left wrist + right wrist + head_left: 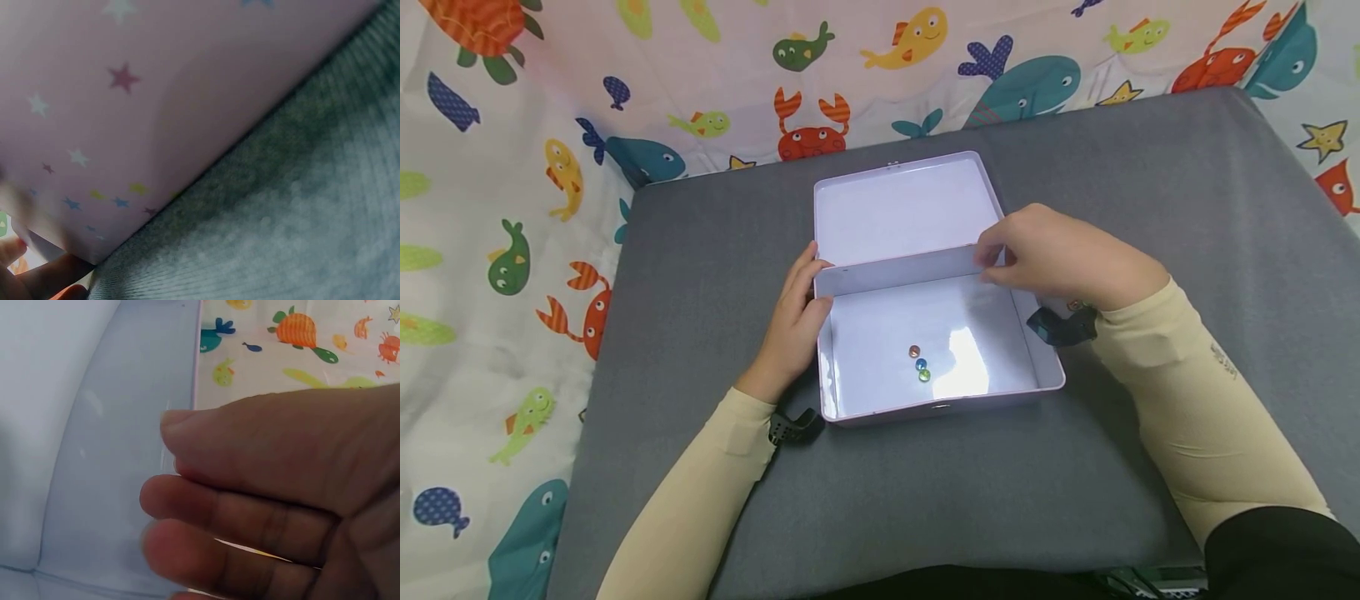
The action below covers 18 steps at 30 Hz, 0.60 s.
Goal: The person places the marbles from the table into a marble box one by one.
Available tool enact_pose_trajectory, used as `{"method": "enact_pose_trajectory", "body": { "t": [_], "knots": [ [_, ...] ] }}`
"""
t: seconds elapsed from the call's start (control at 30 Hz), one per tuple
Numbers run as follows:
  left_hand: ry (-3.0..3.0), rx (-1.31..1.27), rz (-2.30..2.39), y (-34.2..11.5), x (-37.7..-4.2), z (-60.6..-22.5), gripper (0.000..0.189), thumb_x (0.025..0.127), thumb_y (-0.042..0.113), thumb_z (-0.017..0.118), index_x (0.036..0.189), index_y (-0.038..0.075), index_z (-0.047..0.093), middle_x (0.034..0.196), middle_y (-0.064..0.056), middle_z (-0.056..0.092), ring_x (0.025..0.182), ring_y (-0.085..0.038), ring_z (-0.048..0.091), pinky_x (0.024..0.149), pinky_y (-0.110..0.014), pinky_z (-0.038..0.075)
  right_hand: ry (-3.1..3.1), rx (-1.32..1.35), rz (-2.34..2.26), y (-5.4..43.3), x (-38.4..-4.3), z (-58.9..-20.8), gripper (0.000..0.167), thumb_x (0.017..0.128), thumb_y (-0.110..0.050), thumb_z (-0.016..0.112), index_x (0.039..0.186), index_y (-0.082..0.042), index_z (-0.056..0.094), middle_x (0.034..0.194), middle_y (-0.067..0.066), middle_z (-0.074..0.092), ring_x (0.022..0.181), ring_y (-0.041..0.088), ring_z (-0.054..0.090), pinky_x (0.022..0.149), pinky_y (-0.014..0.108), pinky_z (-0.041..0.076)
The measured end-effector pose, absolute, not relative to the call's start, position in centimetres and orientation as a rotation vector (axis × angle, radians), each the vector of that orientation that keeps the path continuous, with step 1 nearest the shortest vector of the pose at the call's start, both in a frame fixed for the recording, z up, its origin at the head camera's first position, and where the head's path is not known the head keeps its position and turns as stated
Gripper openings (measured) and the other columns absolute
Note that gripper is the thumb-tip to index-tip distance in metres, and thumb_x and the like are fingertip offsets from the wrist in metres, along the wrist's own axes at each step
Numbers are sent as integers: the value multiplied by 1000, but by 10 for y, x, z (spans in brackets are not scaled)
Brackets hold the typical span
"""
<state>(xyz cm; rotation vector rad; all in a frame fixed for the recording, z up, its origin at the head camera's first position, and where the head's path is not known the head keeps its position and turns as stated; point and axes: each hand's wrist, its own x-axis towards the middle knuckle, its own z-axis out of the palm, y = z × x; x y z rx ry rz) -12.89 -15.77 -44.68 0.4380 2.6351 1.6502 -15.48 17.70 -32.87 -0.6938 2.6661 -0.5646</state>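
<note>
An open pinkish-white hinged tin box [880, 304] lies in front of me, its lid [906, 208] tipped back. Printed stars cover its outer wall [125, 125]. On its floor sit three small shiny beads: a copper one [914, 352], a blue one [921, 364] and a green one [924, 376]. My left hand [792, 321] holds the box's left side near the hinge, thumb at the rim, fingers outside. My right hand [1060, 258] hovers at the right rear corner, fingers loosely bent; nothing shows between thumb [187, 428] and fingers, and it hides that corner.
Grey cloth [715, 250] covers the table under the box. A curtain with sea animals [730, 75] hangs along the back and left edges. Dark straps [1063, 327] sit at both wrists. A small shiny thing [1076, 306] shows beside the right wrist, too small to identify.
</note>
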Motion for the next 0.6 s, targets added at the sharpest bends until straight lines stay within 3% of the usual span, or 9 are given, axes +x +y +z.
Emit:
{"method": "enact_pose_trajectory", "body": {
  "t": [0.4, 0.6],
  "knots": [
    [2648, 424, 1636, -158, -128, -446, 40, 101, 12, 42, 138, 7, 54, 176, -7, 16, 160, -21, 18, 123, -60, 26, 2724, -609, -555, 197, -153, -319, 24, 96, -13, 72, 118, -4, 77, 103, 12, 77, 83, 23, 68, 72, 41, 60],
    [2644, 422, 1640, -159, -129, -447, 41, 100, 14, 41, 138, 8, 55, 175, -3, 17, 159, -22, 20, 122, -60, 27, 2757, -571, -545, 210, -155, -319, 19, 97, -12, 71, 113, -4, 78, 100, 11, 77, 83, 23, 68, 72, 42, 58]
  ]
}}
